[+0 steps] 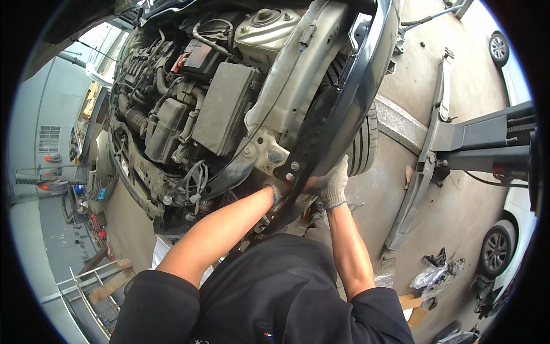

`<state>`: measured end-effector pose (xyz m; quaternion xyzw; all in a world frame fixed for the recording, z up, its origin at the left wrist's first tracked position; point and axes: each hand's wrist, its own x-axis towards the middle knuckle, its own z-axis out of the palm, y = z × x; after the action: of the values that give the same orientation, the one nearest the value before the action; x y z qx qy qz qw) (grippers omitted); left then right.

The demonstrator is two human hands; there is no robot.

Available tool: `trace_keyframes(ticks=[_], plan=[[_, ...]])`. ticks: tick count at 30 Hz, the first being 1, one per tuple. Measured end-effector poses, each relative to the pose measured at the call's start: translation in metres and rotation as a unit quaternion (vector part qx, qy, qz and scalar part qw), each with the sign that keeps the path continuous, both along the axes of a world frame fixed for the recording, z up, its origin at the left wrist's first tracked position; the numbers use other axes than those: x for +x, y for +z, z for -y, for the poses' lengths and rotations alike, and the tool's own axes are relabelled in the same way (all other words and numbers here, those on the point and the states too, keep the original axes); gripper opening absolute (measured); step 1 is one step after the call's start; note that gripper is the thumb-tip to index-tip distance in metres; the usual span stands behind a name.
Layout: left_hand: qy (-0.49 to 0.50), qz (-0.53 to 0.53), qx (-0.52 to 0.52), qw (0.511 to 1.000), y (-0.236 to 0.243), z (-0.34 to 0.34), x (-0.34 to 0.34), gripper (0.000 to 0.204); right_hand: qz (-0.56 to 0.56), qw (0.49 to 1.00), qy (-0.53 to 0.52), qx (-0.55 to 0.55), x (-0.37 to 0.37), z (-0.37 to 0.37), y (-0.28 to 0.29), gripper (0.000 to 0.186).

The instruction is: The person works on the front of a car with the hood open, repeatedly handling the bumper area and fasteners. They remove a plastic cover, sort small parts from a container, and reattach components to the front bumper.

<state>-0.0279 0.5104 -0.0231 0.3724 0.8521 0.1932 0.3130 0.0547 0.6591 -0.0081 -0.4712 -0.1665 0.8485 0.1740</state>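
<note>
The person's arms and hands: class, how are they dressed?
Short black sleeves end near the elbows. The right hand wears an off-white knitted glove with blue edging at the wrist; the left hand is gloved too, but mostly hidden.

Illumination is bright and diffuse, the floor [424, 69] beyond and rightward of the right hand [335, 186] paling toward the rim. The left hand [279, 190] lies partly in shadow. Fisheye distortion visibly bows the white car [518, 198] well right of the right hand; black vignetting encloses the view.
</note>
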Motion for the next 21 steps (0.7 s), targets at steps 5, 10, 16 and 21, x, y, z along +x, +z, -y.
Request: trace_keyframes(ticks=[5,10,16,21], plan=[[-0.014,0.009,0.004,1.000,-0.001,-0.005,-0.001,0.035,0.028,0.999,-0.033,0.022,-0.003,0.007,-0.019,0.057],[-0.024,0.025,0.019,0.999,-0.001,-0.013,0.003,0.032,0.060,0.998,-0.007,0.033,0.002,0.004,-0.047,0.056],[-0.020,0.027,0.036,0.999,0.008,-0.018,-0.002,0.028,-0.044,0.996,-0.016,0.078,0.002,-0.006,-0.044,0.061],[-0.032,0.033,0.018,0.999,0.036,-0.008,0.002,0.025,-0.096,0.995,-0.010,-0.013,0.000,-0.013,-0.038,0.057]])
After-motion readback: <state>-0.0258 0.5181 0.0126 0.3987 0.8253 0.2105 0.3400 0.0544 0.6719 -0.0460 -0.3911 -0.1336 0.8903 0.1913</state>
